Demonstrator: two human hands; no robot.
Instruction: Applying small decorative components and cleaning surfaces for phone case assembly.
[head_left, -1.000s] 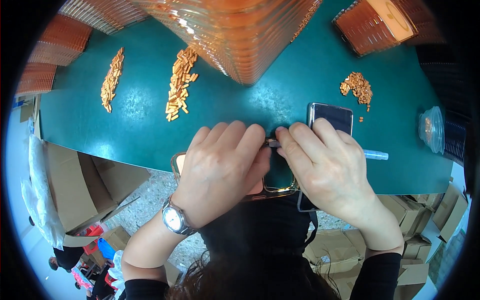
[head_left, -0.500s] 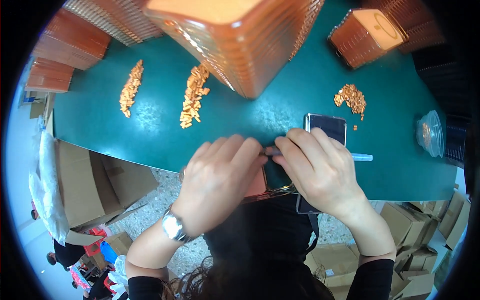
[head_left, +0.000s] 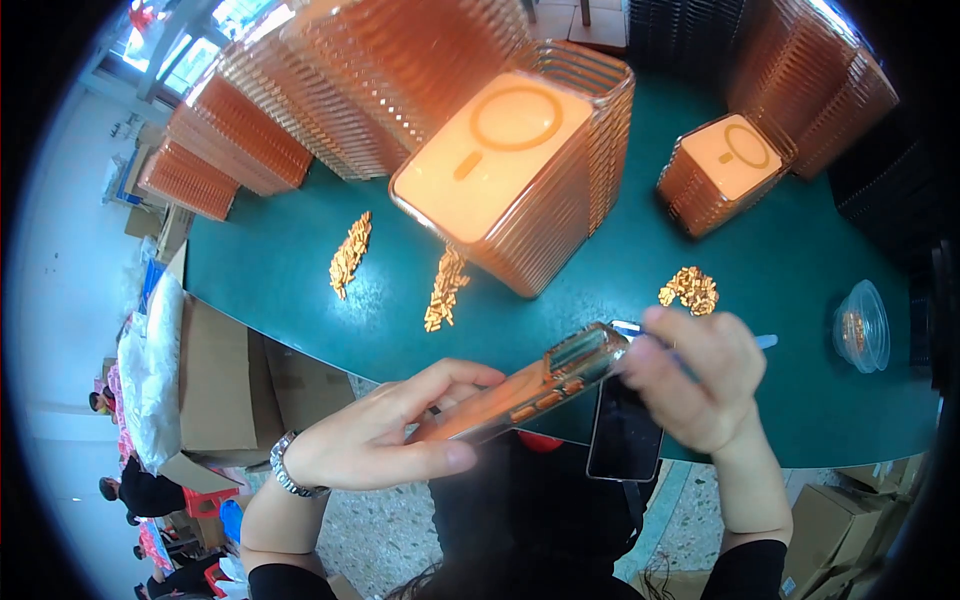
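My left hand (head_left: 370, 435) grips a clear-edged orange phone case (head_left: 490, 405) from below, fingers and thumb on its two sides. Gold button pieces show along the case's side, and it tilts up toward the right. Beside its upper corner is my right hand (head_left: 705, 385), smeared by motion, its fingers closed around a slim pen-like tool. The tool's light blue end (head_left: 766, 341) sticks out past the knuckles; its tip is unclear. Below that hand a dark-screened phone (head_left: 625, 435) lies at the table's near edge, partly covered.
A tall stack of orange phone cases (head_left: 520, 180) stands ahead, with a smaller stack (head_left: 725, 175) to the right. Small gold pieces lie in heaps (head_left: 350, 255) on the green table (head_left: 560, 310). A clear plastic bowl (head_left: 862, 325) sits at right, a cardboard box (head_left: 215, 375) at lower left.
The phone case has come up from near my lap, tilted in my left hand. My right hand has moved right and away from the left with the tool. The view has shifted.
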